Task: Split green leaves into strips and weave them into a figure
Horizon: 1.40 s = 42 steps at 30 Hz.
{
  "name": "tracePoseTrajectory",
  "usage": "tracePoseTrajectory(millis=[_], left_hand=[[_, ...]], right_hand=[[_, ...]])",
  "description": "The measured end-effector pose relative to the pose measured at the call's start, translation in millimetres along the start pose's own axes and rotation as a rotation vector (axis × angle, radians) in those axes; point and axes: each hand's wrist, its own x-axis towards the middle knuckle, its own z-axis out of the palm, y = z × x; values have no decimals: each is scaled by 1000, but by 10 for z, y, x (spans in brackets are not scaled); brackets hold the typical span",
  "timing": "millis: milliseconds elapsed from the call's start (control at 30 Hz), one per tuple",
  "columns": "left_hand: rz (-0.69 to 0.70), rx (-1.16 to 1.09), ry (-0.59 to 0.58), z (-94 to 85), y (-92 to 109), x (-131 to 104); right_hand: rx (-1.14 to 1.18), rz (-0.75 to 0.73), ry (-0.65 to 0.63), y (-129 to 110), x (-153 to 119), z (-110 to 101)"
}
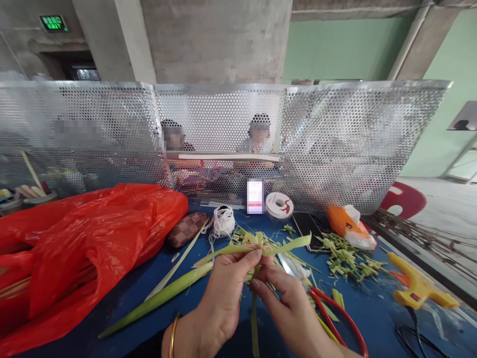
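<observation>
Pinching the green leaf strips point(292, 244) at their crossing: left hand point(223, 281) thumb against fingers up top, right hand point(286, 296) pinching just below, at the hanging tail. Strips sit between both hands, above the blue table point(376, 311). For a clean job: hold the crossing flat, tension evenly, small moves; leaf probably splits if creased hard. Fingertips nearly meet, wrists lower, forearms angling in from the bottom edge. Red-handled scissors point(354, 324) just beside right hand.

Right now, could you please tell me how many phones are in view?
2: a lit phone upright left of the spool, and a dark phone flat to its right. The red bag could hide more.
</observation>
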Motion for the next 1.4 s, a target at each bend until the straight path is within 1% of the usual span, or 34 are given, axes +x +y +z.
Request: tracePoseTrajectory(millis=[67,167,233,300,367,433,533,600,1000,1100,1267,1400], left_hand=[[7,0,21,-6,-32,6],[15,-12,7,-9,-77,7],[19,-16,1,-5,-87,5],[6,-18,6,0,-74,8],[-25,-19,-16,3,-42,17],[-47,-21,-68,1,-10,31],[-11,-7,-131,-13,8,50],[20,2,-137,-23,1,55],[25,-14,-101,-13,-7,16],[23,-27,-73,-13,-33,18],[-6,-61,-26,8,-47,-10],[-28,-85,-26,12,-51,-37]], right_hand=[[-19,-22,-18,-8,-12,9],[-50,-93,-31,-36,-31,16],[-55,-138,-38,-71,-36,8],[-50,-146,-49,-113,-35,-13],[-42,-112,-54,-148,-28,-43],[-11,-46,-42,-160,-20,-74],[72,46,-26,-134,-6,-107],[110,70,-26,-108,4,-116],[30,24,-17,-113,7,-100],[-29,-33,-16,-112,11,-85],[-136,-208,0,-121,-5,-70],[-191,-263,19,-93,-33,-32]])
